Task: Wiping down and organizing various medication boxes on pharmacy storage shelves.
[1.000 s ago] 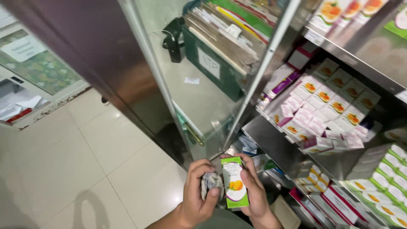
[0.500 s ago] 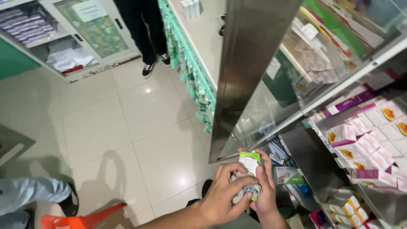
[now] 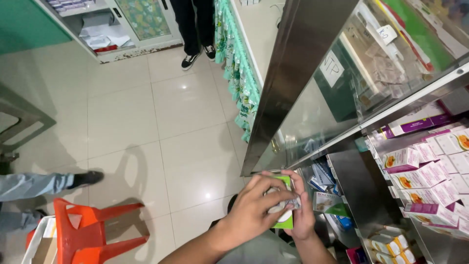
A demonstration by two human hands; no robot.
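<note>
Compared with the view 0.5 s ago, the small green-and-white cardboard box [image 3: 285, 215] has stayed between both hands, but the left hand [image 3: 254, 208] now lies further across its front face, so less of the printed panel shows; 1.0 s ago the box stood upright and fully visible, with a crumpled grey cloth in the left hand. Judged from this, the work in hand is a wiping of the box, and it looks mid-stroke rather than finished. The left hand is curled, palm toward the box, fingers closed over the crumpled grey cloth [image 3: 288, 204] and pressing it against the box front. The right hand [image 3: 303, 215] sits behind and to the right of the box, fingers wrapped round its far edge, thumb side up, clamping it firmly. Both forearms rise from the lower frame edge, and the box is held in the air, resting on no surface. To the right of the box stands the steel-framed glass display cabinet [image 3: 312, 73], with 1 row of white-and-purple cartons [image 3: 430, 171] on its shelf. Left of the box lies the pale tiled floor [image 3: 146, 122] and, further left, an orange plastic stool [image 3: 93, 225].
</note>
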